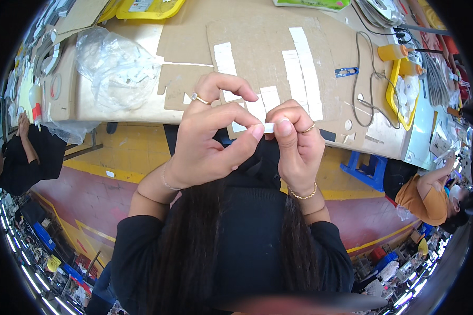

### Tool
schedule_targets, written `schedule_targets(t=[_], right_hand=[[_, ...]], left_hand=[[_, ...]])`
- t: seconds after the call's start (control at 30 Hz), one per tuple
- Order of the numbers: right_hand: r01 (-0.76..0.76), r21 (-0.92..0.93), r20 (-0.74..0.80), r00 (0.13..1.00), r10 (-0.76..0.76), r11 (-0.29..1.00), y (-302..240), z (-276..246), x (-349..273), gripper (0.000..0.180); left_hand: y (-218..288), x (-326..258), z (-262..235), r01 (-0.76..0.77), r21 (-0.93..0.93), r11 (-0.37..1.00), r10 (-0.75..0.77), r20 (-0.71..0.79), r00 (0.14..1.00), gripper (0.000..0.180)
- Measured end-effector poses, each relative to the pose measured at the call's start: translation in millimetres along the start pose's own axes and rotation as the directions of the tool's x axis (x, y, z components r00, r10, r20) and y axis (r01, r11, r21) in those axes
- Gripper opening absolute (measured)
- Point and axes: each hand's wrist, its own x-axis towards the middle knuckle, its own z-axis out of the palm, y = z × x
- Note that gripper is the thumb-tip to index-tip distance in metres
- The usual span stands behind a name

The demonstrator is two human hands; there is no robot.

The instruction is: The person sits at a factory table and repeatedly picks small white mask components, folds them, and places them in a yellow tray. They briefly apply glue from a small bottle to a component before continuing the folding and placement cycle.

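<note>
left hand (207, 142) and right hand (297, 144) both pinch shut on a small white strip (268, 127); it could curl or stick to fingertips above the cardboard sheet (257, 47).

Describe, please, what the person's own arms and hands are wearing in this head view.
Both arms wear black sleeves pushed up above the wrists. The left hand has a gold ring with a pale stone on one finger and a thin silvery bracelet at the wrist. The right hand has a slim gold ring and a gold beaded bracelet at the wrist.
</note>
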Motion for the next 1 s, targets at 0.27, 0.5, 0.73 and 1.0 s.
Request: schedule_targets(t=[0.27, 0.5, 0.73, 1.0], right_hand=[[-0.012, 0.01, -0.022, 1.0, 0.012, 1.0, 31, -18, 13, 0.031], [-0.066, -0.111, -0.124, 0.991, 0.052, 0.992, 45, -40, 3, 0.025], [-0.117, -0.296, -0.198, 0.979, 0.059, 0.948, 52, -46, 1, 0.016], [-0.048, -0.515, -0.127, 0.992, -0.021, 0.856, 58, -50, 12, 0.012]], left_hand=[[-67, 33, -19, 0.119, 0.188, 0.975, -0.069, -0.254, 0.965, 0.017], [-206, 127, -115, 0.229, 0.765, 0.602, 0.316, -0.492, 0.812, 0.026], [-270, 150, -140, 0.306, 0.906, 0.293, 0.231, -0.377, 0.897, 0.024], [-250, 146, -147, 0.264, 0.877, 0.401, 0.266, -0.387, 0.883, 0.027]])
